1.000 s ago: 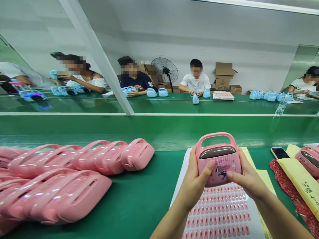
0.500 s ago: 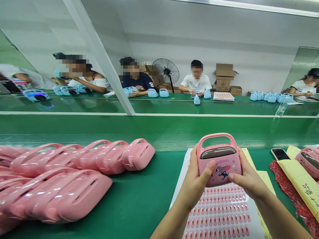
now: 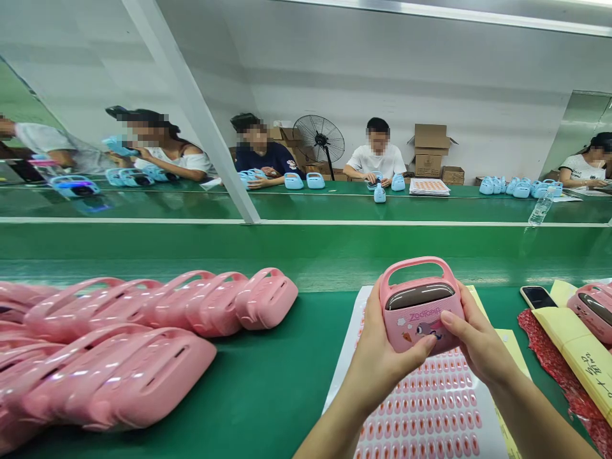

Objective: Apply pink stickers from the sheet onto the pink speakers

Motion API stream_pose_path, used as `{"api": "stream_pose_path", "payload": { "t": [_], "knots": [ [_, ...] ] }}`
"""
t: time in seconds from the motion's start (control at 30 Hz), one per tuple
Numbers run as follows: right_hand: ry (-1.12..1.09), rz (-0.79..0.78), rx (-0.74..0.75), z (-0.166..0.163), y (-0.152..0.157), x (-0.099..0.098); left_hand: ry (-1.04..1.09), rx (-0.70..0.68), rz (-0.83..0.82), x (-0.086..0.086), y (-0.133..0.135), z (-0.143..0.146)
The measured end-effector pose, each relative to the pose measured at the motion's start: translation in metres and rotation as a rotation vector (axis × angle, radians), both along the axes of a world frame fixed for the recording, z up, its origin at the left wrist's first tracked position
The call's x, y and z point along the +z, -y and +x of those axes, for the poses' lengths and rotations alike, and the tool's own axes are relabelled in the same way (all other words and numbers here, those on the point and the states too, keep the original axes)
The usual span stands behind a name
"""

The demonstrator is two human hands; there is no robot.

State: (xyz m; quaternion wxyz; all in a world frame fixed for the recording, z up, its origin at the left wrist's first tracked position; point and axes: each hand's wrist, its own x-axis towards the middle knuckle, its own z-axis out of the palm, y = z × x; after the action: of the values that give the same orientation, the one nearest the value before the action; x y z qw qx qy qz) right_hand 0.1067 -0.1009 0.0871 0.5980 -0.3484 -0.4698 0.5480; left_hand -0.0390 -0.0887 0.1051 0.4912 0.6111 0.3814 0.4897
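Observation:
Between my two hands is a pink handled case [image 3: 399, 324] with a dark glossy window across its upper front, lettering and a cartoon character below. It looks like a small portable speaker, held upright above the bench. My left hand [image 3: 377, 357] wraps its left side, thumb lying along the lower front. On the other side my right hand [image 3: 480, 338] grips the edge, its thumb pressed on the front beside the character. Beneath them lies a white sticker sheet [image 3: 351, 341] with rows of small pink oval stickers. The fingers behind the case are hidden.
Rows of similar pink cases [image 3: 157, 376] stand at the left. To the right lie a phone [image 3: 538, 297], a yellow marked packet [image 3: 578, 338], red bubble wrap [image 3: 545, 347] and another pink case [image 3: 595, 306]. Across the green bench, several people sit near blue cases [image 3: 293, 181].
My left thumb has slid down and right across the case's front, uncovering the lettering. My right thumb has moved up. The case stays in both hands at nearly the same place.

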Motion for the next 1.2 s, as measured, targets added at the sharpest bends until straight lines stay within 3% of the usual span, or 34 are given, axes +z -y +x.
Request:
{"api": "stream_pose_path", "payload": {
  "t": [0.13,0.47,0.8,1.2],
  "knots": [
    [-0.001,0.004,-0.011,-0.001,-0.001,-0.002,-0.027,0.042,0.009,-0.002,0.001,0.001],
    [0.022,0.020,-0.009,-0.001,0.000,-0.002,-0.010,-0.094,0.064,-0.005,-0.004,-0.005],
    [0.061,0.064,0.027,0.000,0.002,0.001,-0.033,-0.122,0.078,-0.007,-0.003,-0.008],
    [0.160,0.087,-0.119,-0.005,0.002,0.002,0.012,-0.047,0.087,-0.013,-0.008,-0.002]
  ]
}}
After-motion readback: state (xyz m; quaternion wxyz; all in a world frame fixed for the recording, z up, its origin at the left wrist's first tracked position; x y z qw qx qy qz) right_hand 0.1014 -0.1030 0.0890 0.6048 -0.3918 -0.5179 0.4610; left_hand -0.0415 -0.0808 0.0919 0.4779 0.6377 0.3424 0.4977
